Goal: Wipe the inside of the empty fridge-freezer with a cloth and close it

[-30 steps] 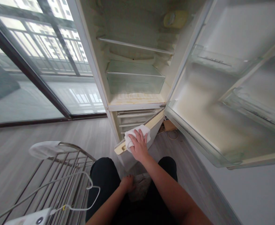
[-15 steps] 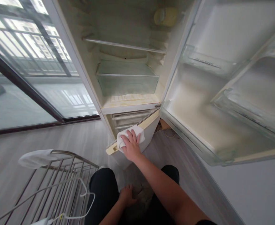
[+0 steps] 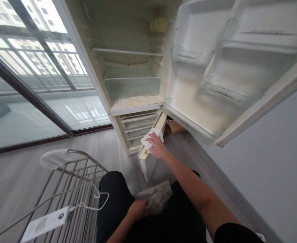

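Observation:
My right hand [image 3: 156, 144] presses a folded white cloth [image 3: 149, 136] onto the top edge of the open lower door [image 3: 146, 153] of a fridge. Its fingers lie bent over the cloth, and part of the cloth is hidden beneath them. Low between my thighs, my left hand [image 3: 137, 210] is closed, at the left edge of a grey wood-patterned board [image 3: 158, 195]. Whether its fingers grip that board is hidden. Above the right hand, the fridge's upper door [image 3: 186, 123] also stands open to the right.
The fridge interior holds a glass shelf, a clear drawer [image 3: 133, 87] and a yellowish container [image 3: 158, 25]. At left stands a metal rack [image 3: 87, 158] with a white power bank [image 3: 46, 222] and cable. A cardboard piece [image 3: 175, 126] lies behind the lower door. Sliding glass doors are left.
The lower door has swung wider, showing more freezer drawers, while my right hand stays on it with the cloth. My left hand's fingers have curled in. The view has shifted right.

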{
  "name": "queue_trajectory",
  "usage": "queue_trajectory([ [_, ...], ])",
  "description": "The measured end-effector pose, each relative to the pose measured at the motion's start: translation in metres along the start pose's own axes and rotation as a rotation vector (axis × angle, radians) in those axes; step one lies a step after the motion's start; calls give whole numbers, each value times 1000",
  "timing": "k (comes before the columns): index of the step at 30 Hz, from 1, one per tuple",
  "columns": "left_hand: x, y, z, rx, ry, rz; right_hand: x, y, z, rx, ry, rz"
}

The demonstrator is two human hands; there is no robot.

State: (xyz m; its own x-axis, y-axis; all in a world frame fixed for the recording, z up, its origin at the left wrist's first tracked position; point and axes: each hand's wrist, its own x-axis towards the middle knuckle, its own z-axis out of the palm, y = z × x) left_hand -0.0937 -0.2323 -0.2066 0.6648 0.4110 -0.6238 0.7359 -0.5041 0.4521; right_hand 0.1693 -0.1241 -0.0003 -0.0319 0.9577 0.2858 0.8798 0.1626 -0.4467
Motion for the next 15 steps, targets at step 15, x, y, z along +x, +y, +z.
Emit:
queue_trajectory([
  [15, 1, 9, 1, 124, -1, 33, -93, 90, -99, -212, 0, 229],
])
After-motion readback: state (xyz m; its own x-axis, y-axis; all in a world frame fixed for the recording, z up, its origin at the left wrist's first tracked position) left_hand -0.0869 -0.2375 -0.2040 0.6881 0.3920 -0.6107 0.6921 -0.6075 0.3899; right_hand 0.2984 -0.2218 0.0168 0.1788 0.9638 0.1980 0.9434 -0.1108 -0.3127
